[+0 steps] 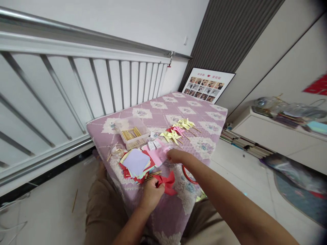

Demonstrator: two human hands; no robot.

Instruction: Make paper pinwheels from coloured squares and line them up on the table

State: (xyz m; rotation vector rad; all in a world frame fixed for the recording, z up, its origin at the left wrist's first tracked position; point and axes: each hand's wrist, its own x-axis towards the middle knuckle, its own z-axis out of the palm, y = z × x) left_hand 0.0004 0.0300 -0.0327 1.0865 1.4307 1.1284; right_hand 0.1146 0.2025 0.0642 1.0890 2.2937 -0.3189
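Note:
My left hand [152, 194] is closed on a red paper pinwheel [168, 183] near the front edge of the table. Farther forward, my right hand [176, 156] reaches down at a clear round container [165, 159] beside pink paper [156, 160]. Its fingers look curled together, and their tips are hidden. Just beyond my left hand lies a stack of coloured paper squares [136, 162], lilac on top, with thin wooden sticks [153, 174] next to it. Finished yellow pinwheels [171, 136] and a pink pinwheel [178, 130] on sticks lie toward the back right.
A clear plastic box [133, 132] of sticks stands behind the papers, with a small clear cup [117, 150] at its left. Small white boxes [154, 145] lie beside it. A red ring [188, 175] sits under my right forearm. White railings [102, 81] border the left side.

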